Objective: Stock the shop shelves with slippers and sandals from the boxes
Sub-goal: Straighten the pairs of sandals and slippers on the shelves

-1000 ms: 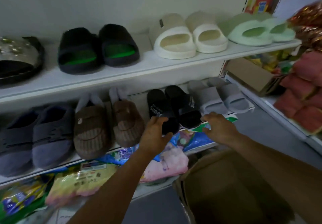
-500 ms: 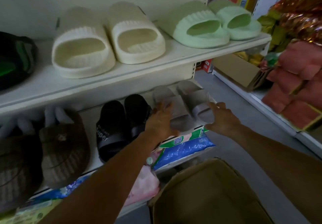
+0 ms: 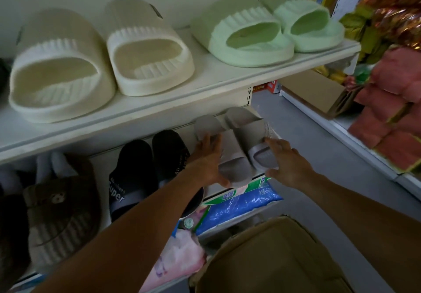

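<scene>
A pair of grey slides sits at the right end of the lower shelf [image 3: 211, 191]. My left hand [image 3: 205, 162] grips the left grey slide [image 3: 235, 164], fingers over its strap and thumb curled under the heel. My right hand [image 3: 287, 162] presses against the outer side of the right grey slide [image 3: 262, 153] with fairly straight fingers, thumb by the heel. A brown cardboard box [image 3: 273, 260] stands below my arms; its inside is hidden.
The upper shelf [image 3: 205, 83] carries cream slides [image 3: 148, 64] and green slides [image 3: 246, 39]. Black slides [image 3: 132, 178] and a brown fuzzy slipper [image 3: 61, 213] lie left of the grey pair. Blue packets [image 3: 239, 203] are underneath. Red packs [image 3: 391, 110] fill a rack on the right.
My view and both hands moved right from the black slides to the grey pair. My left hand has closed on the left grey slide and my right hand now lies against the right one.
</scene>
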The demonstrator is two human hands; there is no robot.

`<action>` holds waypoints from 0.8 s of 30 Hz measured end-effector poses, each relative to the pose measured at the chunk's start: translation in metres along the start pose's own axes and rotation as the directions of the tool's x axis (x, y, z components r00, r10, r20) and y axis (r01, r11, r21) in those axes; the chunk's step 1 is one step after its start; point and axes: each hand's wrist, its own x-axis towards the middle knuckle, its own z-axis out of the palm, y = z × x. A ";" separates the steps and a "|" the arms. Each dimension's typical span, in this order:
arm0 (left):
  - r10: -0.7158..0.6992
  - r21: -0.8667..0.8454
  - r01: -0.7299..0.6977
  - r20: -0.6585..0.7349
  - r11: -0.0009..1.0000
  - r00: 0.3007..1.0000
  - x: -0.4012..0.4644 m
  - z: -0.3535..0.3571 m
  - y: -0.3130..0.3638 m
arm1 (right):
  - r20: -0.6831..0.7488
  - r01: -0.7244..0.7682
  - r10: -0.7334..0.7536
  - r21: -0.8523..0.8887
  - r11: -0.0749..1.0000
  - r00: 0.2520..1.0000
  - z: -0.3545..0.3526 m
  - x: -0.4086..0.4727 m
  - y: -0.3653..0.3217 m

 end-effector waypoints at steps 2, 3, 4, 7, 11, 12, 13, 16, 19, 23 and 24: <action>0.015 -0.025 -0.015 -0.008 1.000 1.000 0.003 0.001 0.003 | -0.005 -0.004 0.004 0.018 1.000 1.000 -0.001 0.003 -0.001; 0.016 -0.034 -0.017 -0.008 0.999 1.000 0.005 0.001 0.005 | -0.005 -0.015 0.015 0.019 1.000 1.000 -0.002 0.005 -0.001; 0.017 -0.038 -0.017 -0.008 0.999 1.000 0.007 0.001 0.007 | -0.004 -0.031 0.031 0.004 0.999 0.999 -0.002 0.007 0.000; 0.016 -0.062 -0.017 -0.012 0.998 1.000 0.012 0.001 0.010 | 0.003 -0.061 0.062 -0.072 0.996 0.998 -0.003 0.011 0.003; 0.015 -0.071 -0.016 -0.020 0.997 1.000 0.016 0.002 0.012 | 0.022 -0.036 0.039 -0.110 0.993 0.999 -0.005 0.014 0.005; 0.014 -0.071 -0.015 -0.024 0.997 1.000 0.016 0.002 0.012 | 0.020 -0.033 0.035 -0.118 0.992 0.999 -0.005 0.014 0.005; 0.014 -0.069 -0.016 -0.028 0.997 1.000 0.017 0.002 0.012 | 0.016 -0.031 0.034 -0.126 0.991 0.999 -0.005 0.013 0.006; 0.021 -0.056 -0.022 -0.021 0.998 1.000 0.019 -0.001 0.012 | 0.004 -0.034 0.035 -0.145 0.989 0.999 -0.006 0.012 0.005; 0.012 -0.036 -0.012 -0.006 0.999 1.000 0.021 -0.003 0.014 | -0.008 -0.028 0.028 -0.168 0.985 1.000 -0.005 0.012 0.004; 0.013 -0.023 -0.013 0.004 1.000 1.000 0.021 -0.003 0.014 | -0.007 -0.011 0.010 -0.198 0.980 1.000 -0.006 0.012 0.003; 0.011 -0.019 -0.011 0.008 1.000 1.000 0.020 -0.004 0.014 | -0.001 -0.006 0.006 -0.215 0.976 1.000 -0.007 0.011 0.002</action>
